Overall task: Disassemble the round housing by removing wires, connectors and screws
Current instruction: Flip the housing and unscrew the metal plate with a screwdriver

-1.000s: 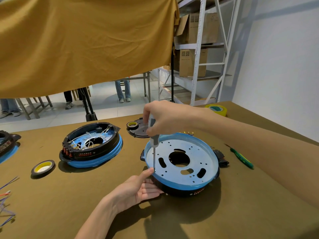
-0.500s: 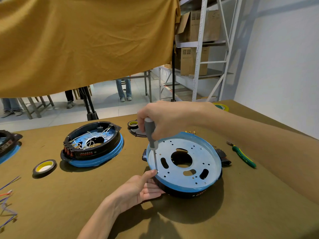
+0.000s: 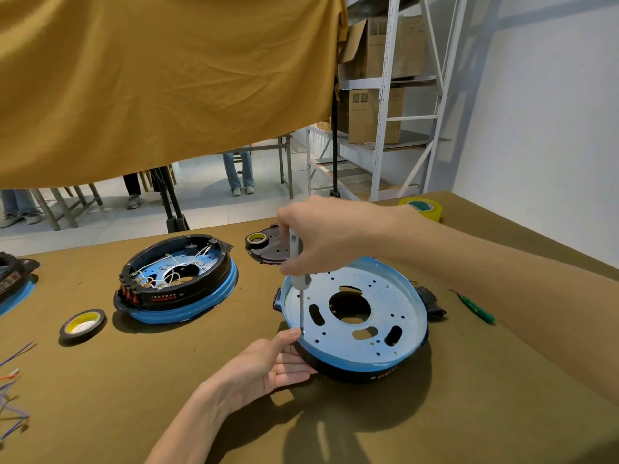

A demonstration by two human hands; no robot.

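Now the right hand (image 3: 323, 237) grips the screwdriver (image 3: 300, 281) upright, its tip down on the rim of the round housing (image 3: 402, 313) just below, while the left hand (image 3: 264, 365), fingers (image 3: 293, 365) straight, braces its side on the worktop (image 3: 134, 380), thumb beside the tip.

You have a single view, worn on your head. It looks forward and down across the tabletop (image 3: 167, 413), wide-angled and close in. The round housing (image 3: 355, 316) and your right grip (image 3: 321, 239) on the screwdriver (image 3: 300, 282) sit mid-frame. Hanging cloth (image 3: 150, 78), shelving (image 3: 385, 95) and wall (image 3: 552, 112) fill the top.
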